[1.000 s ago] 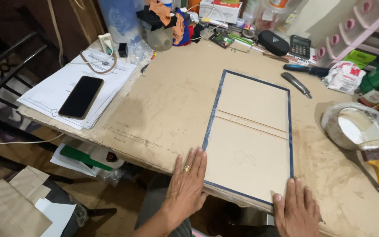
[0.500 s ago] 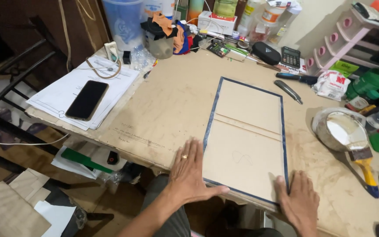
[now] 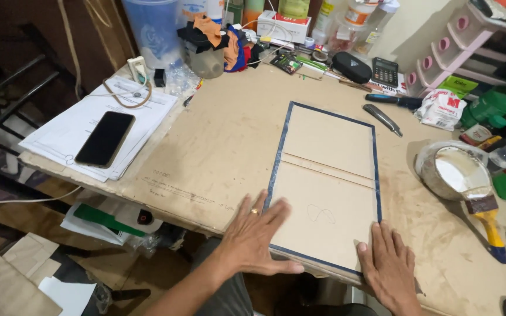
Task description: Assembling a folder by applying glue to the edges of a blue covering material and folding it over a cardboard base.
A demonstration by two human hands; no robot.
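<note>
Head view, and both hands are flat out, fingers spread and straight, nothing grasped. The left hand [image 3: 257, 234] presses palm-down on the near left corner of the blue-edged board [image 3: 326, 184], a ring on one finger, thumb running along the board's near edge. The right hand [image 3: 389, 266] lies flat on the near right corner, fingertips [image 3: 376, 234] just onto the blue border. The board itself lies flat on the cardboard-covered worktable [image 3: 224, 140], its near edge close to the table's front edge, a seam line across its middle and a small pencil scribble nearer the hands. Out to the right, a paintbrush [image 3: 487, 219] rests across a tin of white glue or paint [image 3: 449, 172]. Far left, a black phone [image 3: 105, 138] lies on a stack of papers [image 3: 65, 131].
</note>
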